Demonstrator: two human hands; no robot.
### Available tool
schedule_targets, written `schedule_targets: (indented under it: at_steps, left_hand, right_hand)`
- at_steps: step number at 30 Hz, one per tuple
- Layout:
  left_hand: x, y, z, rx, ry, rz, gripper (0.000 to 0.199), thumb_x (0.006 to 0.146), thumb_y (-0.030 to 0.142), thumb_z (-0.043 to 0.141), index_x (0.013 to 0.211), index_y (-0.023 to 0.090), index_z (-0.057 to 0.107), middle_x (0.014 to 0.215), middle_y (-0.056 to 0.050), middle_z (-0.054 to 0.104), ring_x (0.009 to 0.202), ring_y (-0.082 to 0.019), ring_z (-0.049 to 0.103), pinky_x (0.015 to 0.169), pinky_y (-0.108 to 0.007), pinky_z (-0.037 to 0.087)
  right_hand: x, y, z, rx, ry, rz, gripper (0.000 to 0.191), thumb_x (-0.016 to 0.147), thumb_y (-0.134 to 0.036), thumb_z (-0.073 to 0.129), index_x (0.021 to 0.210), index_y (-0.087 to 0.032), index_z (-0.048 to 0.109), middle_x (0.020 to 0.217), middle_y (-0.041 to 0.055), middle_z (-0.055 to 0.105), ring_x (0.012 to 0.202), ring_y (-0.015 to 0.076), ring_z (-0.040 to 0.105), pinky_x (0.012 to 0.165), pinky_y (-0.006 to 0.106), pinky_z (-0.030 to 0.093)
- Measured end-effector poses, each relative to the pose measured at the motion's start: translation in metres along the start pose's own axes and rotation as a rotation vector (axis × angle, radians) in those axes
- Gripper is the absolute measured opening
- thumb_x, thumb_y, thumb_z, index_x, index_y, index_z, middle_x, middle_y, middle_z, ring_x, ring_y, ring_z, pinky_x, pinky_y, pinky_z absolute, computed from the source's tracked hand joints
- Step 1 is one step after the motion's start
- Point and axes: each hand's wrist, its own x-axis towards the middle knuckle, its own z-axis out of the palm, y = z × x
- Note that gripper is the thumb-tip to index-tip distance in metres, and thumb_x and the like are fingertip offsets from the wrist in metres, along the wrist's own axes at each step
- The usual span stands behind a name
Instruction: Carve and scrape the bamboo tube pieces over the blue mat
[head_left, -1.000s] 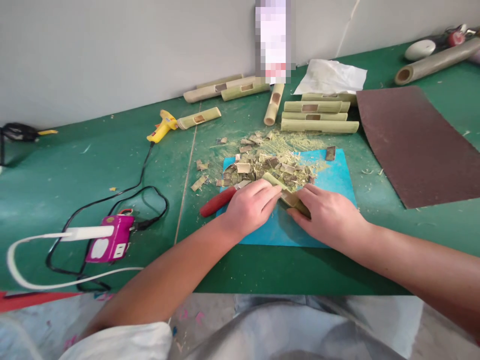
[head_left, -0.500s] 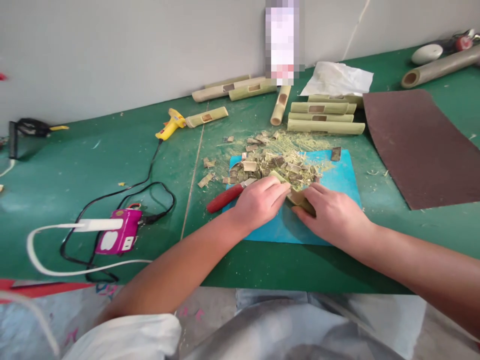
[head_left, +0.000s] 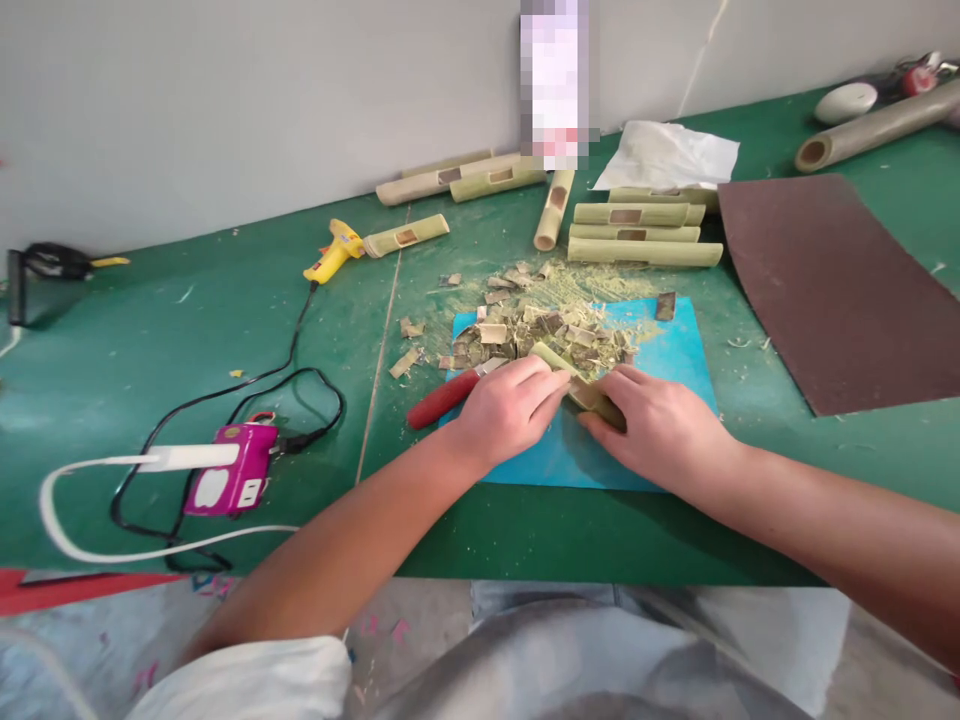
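A bamboo piece (head_left: 596,402) lies slanted over the blue sheet (head_left: 600,460), gripped from both sides. My left hand (head_left: 514,410) is closed on its left part, fingers bent over it; anything smaller between those fingers is hidden. My right hand (head_left: 656,415) wraps round its right end, thumb below. Behind the hands is a heap of bamboo chips and shavings (head_left: 555,325). A red-handled knife (head_left: 444,398) rests left of my left hand, its blade partly hidden near the chips.
Cut bamboo tubes (head_left: 645,250) lie at the back beside white paper (head_left: 667,155). A brown sheet (head_left: 840,290) is at right. On the left are a yellow glue gun (head_left: 334,252), a purple power adapter (head_left: 234,470) and cables. A thicker tube (head_left: 877,130) lies at back right.
The whole view has shifted slightly, so things appear a little further left. Both hands keep their hold on the bamboo piece, with hardly any movement.
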Motion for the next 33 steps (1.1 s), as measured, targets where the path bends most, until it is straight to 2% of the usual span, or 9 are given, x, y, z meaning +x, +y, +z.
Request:
schedule_targets:
  at_steps: [4,12,17,22,28,33]
  left_hand:
    - [0.0026,0.0003,-0.0009,-0.028,-0.025,-0.002,0.023,0.099,0.022,0.044,0.092,0.014,0.065,0.076,-0.004,0.063,0.073,-0.013,0.06,0.069,-0.023,0.051]
    - [-0.0006,-0.0013,-0.0006,-0.021,-0.001,0.002,0.02,0.098,0.022,0.047,0.099,0.013,0.065,0.076,-0.004,0.063,0.07,-0.013,0.06,0.067,-0.024,0.051]
    - [0.0021,-0.0004,0.0013,-0.071,-0.015,-0.041,0.022,0.099,0.023,0.046,0.095,0.014,0.065,0.081,-0.005,0.064,0.075,-0.013,0.062,0.071,-0.024,0.052]
    - [-0.0001,0.0004,-0.001,-0.002,-0.02,-0.012,0.022,0.099,0.022,0.046,0.096,0.013,0.066,0.074,-0.004,0.062,0.071,-0.013,0.061,0.068,-0.025,0.051]
    - [0.004,0.0004,0.0006,-0.043,-0.025,-0.032,0.023,0.099,0.023,0.045,0.091,0.014,0.065,0.078,-0.005,0.063,0.073,-0.013,0.061,0.07,-0.024,0.051]
    - [-0.0008,0.0003,-0.0033,0.0,-0.011,-0.005,0.02,0.097,0.021,0.048,0.093,0.013,0.066,0.074,-0.004,0.062,0.069,-0.014,0.06,0.066,-0.025,0.05]
  right_hand:
    - [-0.0018,-0.0028,0.0016,-0.07,0.007,-0.019,0.02,0.09,-0.034,0.052,0.086,-0.016,0.06,0.085,0.0061,0.061,0.064,0.0155,0.054,0.053,0.029,0.027]
    - [-0.0023,0.0006,0.0022,0.018,0.027,0.009,0.019,0.088,-0.036,0.056,0.082,-0.017,0.057,0.082,0.0035,0.06,0.064,0.0141,0.054,0.055,0.027,0.03]
    - [-0.0019,-0.0028,0.0047,-0.079,0.075,-0.04,0.017,0.088,-0.031,0.053,0.085,-0.017,0.059,0.082,0.006,0.06,0.061,0.0149,0.052,0.052,0.029,0.025]
    - [-0.0015,-0.0011,0.0024,-0.009,0.03,-0.001,0.02,0.089,-0.036,0.055,0.082,-0.017,0.058,0.081,0.0035,0.06,0.062,0.0139,0.053,0.054,0.028,0.028]
    - [-0.0026,-0.0076,0.0002,-0.137,0.05,-0.07,0.018,0.09,-0.03,0.051,0.085,-0.015,0.061,0.081,0.007,0.06,0.061,0.0153,0.052,0.051,0.03,0.024]
    - [-0.0015,-0.0017,0.002,-0.043,0.039,-0.018,0.02,0.089,-0.035,0.055,0.083,-0.016,0.059,0.081,0.0047,0.06,0.064,0.0147,0.054,0.054,0.027,0.029]
